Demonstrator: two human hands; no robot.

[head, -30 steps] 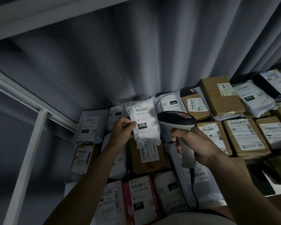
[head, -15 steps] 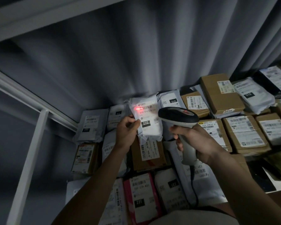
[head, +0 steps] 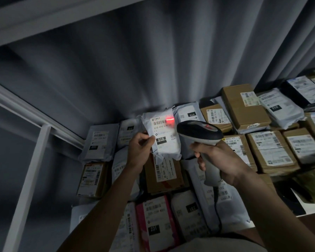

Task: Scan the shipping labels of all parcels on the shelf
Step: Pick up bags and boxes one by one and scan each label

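Note:
My left hand (head: 141, 149) pinches the left edge of a white poly-bag parcel (head: 168, 144) marked 010 and holds it tilted up above the shelf. My right hand (head: 216, 159) grips the handle of a grey and black barcode scanner (head: 200, 132), whose head points at the parcel from the right. A red scan line (head: 169, 119) glows on the right end of the barcode on the parcel's label. Below lie several other labelled parcels, among them a brown box (head: 165, 174) and a pink bag (head: 154, 222) marked 231.
Brown cartons (head: 244, 106) and white bags (head: 278, 108) crowd the shelf to the right. A grey curtain (head: 153, 60) hangs behind. A white shelf post (head: 28, 182) stands at the left and a shelf board (head: 44, 13) runs overhead. The scanner cable (head: 216, 202) hangs down over the parcels.
The red scan light came on half a second ago and has moved from the barcode's left end to its right end. The scanner and the parcel have shifted slightly.

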